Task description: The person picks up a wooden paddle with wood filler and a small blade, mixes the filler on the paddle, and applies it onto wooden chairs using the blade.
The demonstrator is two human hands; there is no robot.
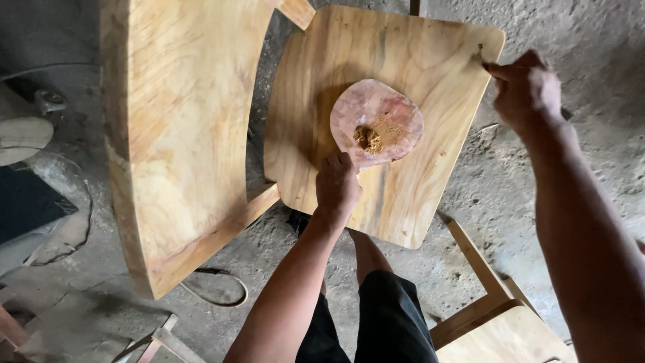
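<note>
Closest in, the person's knees in dark shorts (383,316) stand over the dusty floor (510,181). The left hand (338,185) is closed on the near edge of a pinkish board (376,121), steadying it on the bare wooden chair seat (403,195); a heap of tan filler paste (369,138) sits on the board. Farther out, the right hand (527,87) has its fingers pinched shut around a small tool, tip at a dark flaw (480,54) on the seat's far corner. It looks like filling defects; more paste would probably be needed soon.

Concrete floor (510,175), cable loop (215,289), 2nd wooden chair (504,329) btm right.
</note>
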